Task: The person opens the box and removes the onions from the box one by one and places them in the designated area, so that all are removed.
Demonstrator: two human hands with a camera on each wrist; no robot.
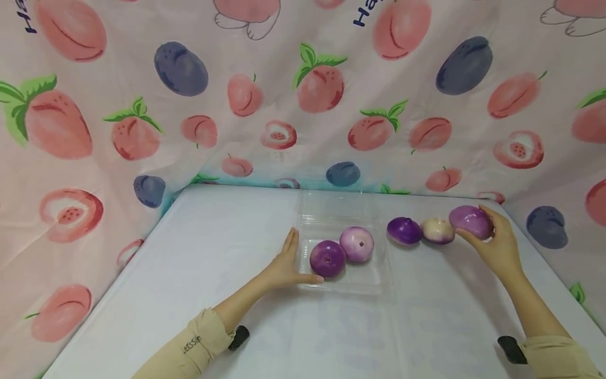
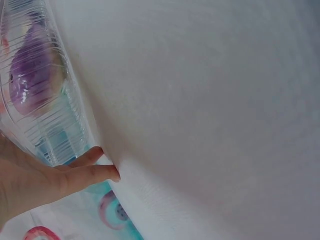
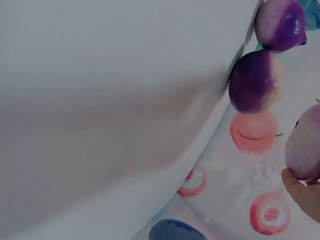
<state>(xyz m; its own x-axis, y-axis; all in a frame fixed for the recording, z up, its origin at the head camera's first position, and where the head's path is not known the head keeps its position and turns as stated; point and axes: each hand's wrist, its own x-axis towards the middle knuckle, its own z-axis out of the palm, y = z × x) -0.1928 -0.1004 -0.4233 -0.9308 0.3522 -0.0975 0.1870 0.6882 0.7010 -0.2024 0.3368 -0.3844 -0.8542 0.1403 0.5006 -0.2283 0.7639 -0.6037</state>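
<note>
My right hand (image 1: 502, 247) grips a light purple onion (image 1: 470, 221) at the right of the table, thumb at its front and fingers at its far right side. In the right wrist view the held onion (image 3: 306, 145) shows at the right edge. Left of it are a cream-and-purple onion (image 1: 437, 231) and a dark purple onion (image 1: 404, 231), side by side. My left hand (image 1: 286, 267) rests against the left side of a clear plastic box (image 1: 364, 281), fingers straight, thumb along its front edge. Inside the box lie a purple onion (image 1: 327, 259) and a paler onion (image 1: 357, 244).
The box's clear lid (image 1: 336, 206) stands open toward the back. A white cloth (image 1: 227, 237) covers the table, and a fruit-patterned curtain (image 1: 279, 89) hangs behind it and at both sides.
</note>
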